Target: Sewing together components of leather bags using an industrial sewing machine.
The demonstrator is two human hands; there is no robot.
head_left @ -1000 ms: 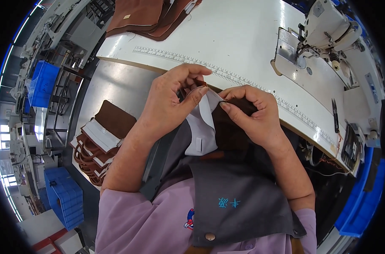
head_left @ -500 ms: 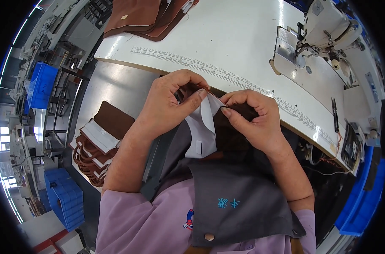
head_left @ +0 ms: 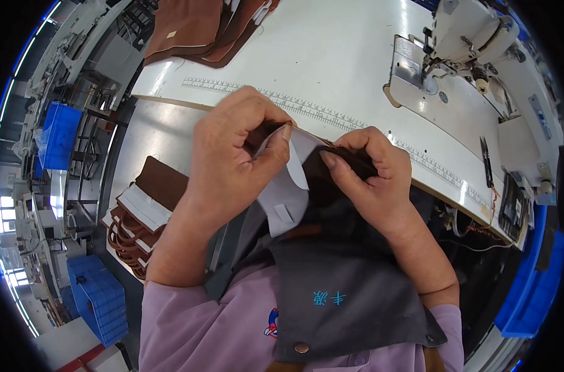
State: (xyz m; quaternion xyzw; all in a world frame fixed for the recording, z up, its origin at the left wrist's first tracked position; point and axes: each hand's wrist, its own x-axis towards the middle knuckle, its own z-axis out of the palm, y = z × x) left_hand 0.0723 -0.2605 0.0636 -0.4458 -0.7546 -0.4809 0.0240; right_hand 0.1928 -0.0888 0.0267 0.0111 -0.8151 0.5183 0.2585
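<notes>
Between my two hands stretches a dark brown bag piece point(head_left: 331, 180) with a pale grey-white lining flap point(head_left: 283, 197) hanging from its upper edge. My left hand point(head_left: 238, 146) pinches that edge between thumb and bent fingers. A short way to the right, my right hand point(head_left: 372, 170) grips the same edge, thumb on the near side and fingers curled behind. The piece hangs over my dark grey apron point(head_left: 350, 291), just in front of the table edge. What lies behind the flap and inside my curled fingers is hidden.
A white table point(head_left: 331, 68) with a printed ruler strip carries a sewing machine point(head_left: 468, 43), thread snips point(head_left: 486, 161) and brown pieces point(head_left: 189, 28). Handled brown bags point(head_left: 142, 211) are stacked on a metal side surface at left. Blue crates point(head_left: 96, 297) stand on the floor.
My left hand has shifted left and slightly up along the edge, spreading the span between my hands. The pale flap has swung left and tilted. My right hand keeps its grip.
</notes>
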